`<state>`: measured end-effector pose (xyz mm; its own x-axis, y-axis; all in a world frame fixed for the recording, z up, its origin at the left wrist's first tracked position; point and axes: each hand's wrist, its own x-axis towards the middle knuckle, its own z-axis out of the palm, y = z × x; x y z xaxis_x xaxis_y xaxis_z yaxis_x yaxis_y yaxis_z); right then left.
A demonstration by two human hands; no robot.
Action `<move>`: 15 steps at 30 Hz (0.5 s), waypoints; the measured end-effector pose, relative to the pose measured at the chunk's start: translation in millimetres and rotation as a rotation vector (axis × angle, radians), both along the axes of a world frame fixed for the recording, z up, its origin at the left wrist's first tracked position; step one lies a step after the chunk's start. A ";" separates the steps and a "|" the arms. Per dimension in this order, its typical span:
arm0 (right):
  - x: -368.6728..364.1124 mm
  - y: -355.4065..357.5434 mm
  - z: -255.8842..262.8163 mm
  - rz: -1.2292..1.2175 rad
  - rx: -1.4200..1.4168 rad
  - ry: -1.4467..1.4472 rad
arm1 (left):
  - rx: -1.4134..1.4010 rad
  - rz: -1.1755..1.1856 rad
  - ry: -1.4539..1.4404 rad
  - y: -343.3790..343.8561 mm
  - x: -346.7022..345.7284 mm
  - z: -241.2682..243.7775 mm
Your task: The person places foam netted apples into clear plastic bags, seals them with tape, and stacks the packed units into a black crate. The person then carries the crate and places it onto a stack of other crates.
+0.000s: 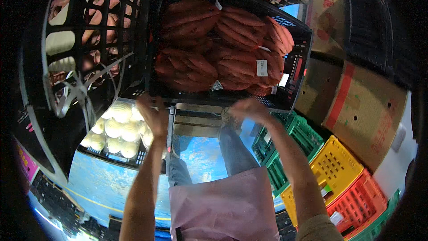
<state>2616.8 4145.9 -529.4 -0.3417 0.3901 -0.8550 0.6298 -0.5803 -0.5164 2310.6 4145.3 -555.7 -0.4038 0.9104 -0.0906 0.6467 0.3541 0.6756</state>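
Note:
In front of me stands a black plastic crate (214, 99) of long reddish produce, apparently sweet potatoes, in red net bags (187, 67). Several bags carry white tags (262, 68). My left hand (153, 115) is raised by the left end of the crate's near wall, thumb and fingers spread. Towards the right end of that wall is my right hand (249, 108), fingers curled and blurred by motion. Whether either hand touches or grips the crate cannot be made out. Beneath my left hand, brightly lit, sits a lower crate of pale round onions (122, 129) in clear packaging.
A tall black lattice crate (77, 33) with loose pale straps (78, 90) rises on the left. Cardboard boxes (367, 117) are stacked on the right. Below them are green (306, 134), yellow (336, 159) and red (359, 201) plastic crates. The floor (200, 154) is blue.

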 end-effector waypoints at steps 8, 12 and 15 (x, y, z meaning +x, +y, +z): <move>51.3 251.3 -48.1 0.307 1.135 -0.774 | -0.637 0.754 -1.349 -21.6 74.6 -65.9; 27.9 288.1 -75.7 0.340 0.853 -0.824 | -0.690 0.803 -1.210 -2.3 82.0 -55.4; 50.5 293.0 -93.9 0.298 0.887 -0.761 | -0.776 0.846 -1.153 -2.0 84.5 -49.4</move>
<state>2667.4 4438.9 -623.3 -0.0433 0.9355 -0.3506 0.9950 0.0086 -0.1000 2395.1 4143.3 -605.1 -0.1342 0.0695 -0.9885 -0.5933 0.7934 0.1363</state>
